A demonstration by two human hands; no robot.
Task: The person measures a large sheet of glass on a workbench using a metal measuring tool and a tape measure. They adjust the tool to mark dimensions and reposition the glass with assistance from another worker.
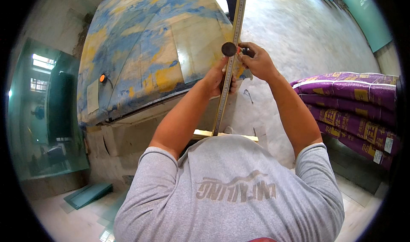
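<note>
Left hand (214, 79): curled around the long ruler (220, 107) — thumb below black knob (229, 49)
Right hand (259, 63): pinching small red-and-black piece (239, 50)

The graduated straightedge ruler (238, 20) is showing a smooth, metal-like face, while the round knob (229, 49) on it is looking dark and matt. Under a worn, mottled surface, the blue-and-yellow tabletop (128, 49) is appearing scuffed. Greenish glass sheets (53, 135) are gleaming, smooth and reflective. Purple wrapped bundles (341, 82) are shining like glossy plastic. The grey T-shirt (239, 165) is showing soft, matt cloth, and the pale floor (290, 20) is catching a dull sheen.
</note>
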